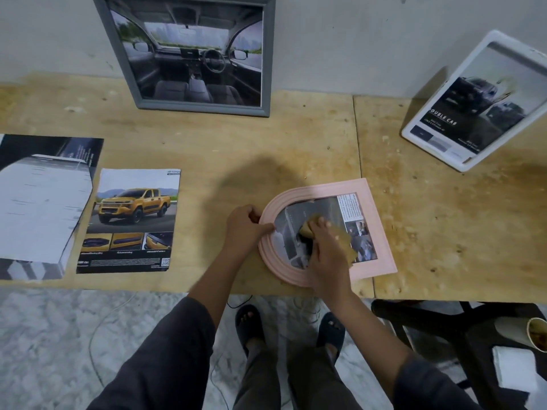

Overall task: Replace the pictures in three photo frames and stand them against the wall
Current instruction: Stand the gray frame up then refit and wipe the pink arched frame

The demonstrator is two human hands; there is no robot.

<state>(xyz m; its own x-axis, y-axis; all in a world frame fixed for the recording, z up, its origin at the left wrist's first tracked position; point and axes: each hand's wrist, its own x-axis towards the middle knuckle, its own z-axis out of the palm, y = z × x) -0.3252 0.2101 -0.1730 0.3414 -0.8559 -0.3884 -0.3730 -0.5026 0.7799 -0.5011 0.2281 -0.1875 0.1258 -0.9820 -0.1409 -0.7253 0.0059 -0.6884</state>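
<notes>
Pink arched frame, flat, lower centre, beneath both hands. Left hand pinches its curved rim; right hand, fingers curled, grips tan cloth against the glass.

The grey frame at the far wall loses its top to the upper edge. The white frame, far right, runs off the right edge, and its small print is blurred. On the pink frame, the right hand and a tan cloth cover the middle of the picture, and the wrist hides part of the near rim. The left hand covers a bit of the arched rim. The picture's text column is too small to read. The paper stack is cut by the left edge. The brochure has illegible fine print. A cup, near right, is cut off.
</notes>
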